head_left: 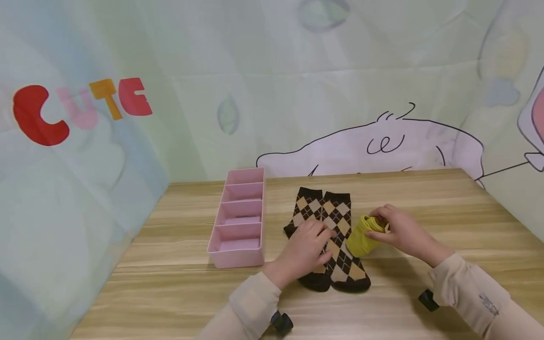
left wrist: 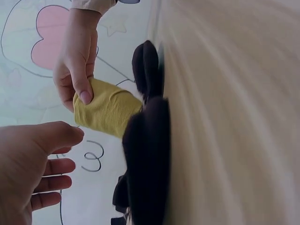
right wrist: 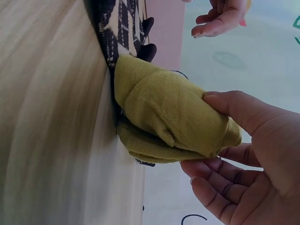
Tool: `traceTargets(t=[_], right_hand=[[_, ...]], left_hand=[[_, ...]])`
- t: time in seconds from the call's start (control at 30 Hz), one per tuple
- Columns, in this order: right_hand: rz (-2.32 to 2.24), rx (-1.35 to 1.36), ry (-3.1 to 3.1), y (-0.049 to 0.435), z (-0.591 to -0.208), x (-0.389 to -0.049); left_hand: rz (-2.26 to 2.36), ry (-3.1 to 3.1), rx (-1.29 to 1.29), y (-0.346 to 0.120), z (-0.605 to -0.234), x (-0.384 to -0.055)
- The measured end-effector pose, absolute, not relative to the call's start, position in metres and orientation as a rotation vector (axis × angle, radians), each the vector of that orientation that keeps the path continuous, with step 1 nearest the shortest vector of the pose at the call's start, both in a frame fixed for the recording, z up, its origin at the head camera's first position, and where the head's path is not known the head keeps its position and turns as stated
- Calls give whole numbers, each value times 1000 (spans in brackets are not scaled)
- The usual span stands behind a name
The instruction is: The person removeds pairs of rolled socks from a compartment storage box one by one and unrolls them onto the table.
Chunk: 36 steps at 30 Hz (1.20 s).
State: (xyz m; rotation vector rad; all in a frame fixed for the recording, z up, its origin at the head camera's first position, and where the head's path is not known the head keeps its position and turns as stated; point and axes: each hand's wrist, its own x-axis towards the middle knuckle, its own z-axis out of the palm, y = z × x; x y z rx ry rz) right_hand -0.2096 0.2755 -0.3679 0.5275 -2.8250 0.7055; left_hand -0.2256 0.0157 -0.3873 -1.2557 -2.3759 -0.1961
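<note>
My right hand (head_left: 405, 233) pinches a rolled yellow sock bundle (head_left: 360, 241) between thumb and fingers at its upper end. The bundle's lower end is at the right edge of a pair of dark argyle socks (head_left: 342, 222), laid flat side by side with the cuffs away from me. Over the left sock, my left hand (head_left: 302, 248) holds nothing and covers part of the pattern. In the left wrist view its fingers (left wrist: 54, 183) are loosely bent, apart from the yellow bundle. Folds of yellow knit show in the right wrist view.
Left of the socks stands a long pink box (head_left: 238, 259) with several compartments in a row. All lies on a wood-grain table (head_left: 170, 278), with a printed cloth backdrop (head_left: 272, 85) behind and to the left.
</note>
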Motion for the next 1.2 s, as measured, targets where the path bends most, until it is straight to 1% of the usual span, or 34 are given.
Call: traceTargets(t=[0.43,0.77,1.2], right_hand=[[769,480,-2798,287,-379,-209],[805,417,-2810,292,-383,-209],[850,353,-2882,303,-381,-207]], left_hand=[[-121,-2373,-1301,45,-390,-218],[-125,-2420,-1269,62,-388,-217],[-171,-2539,-1217,81,-399,-216]])
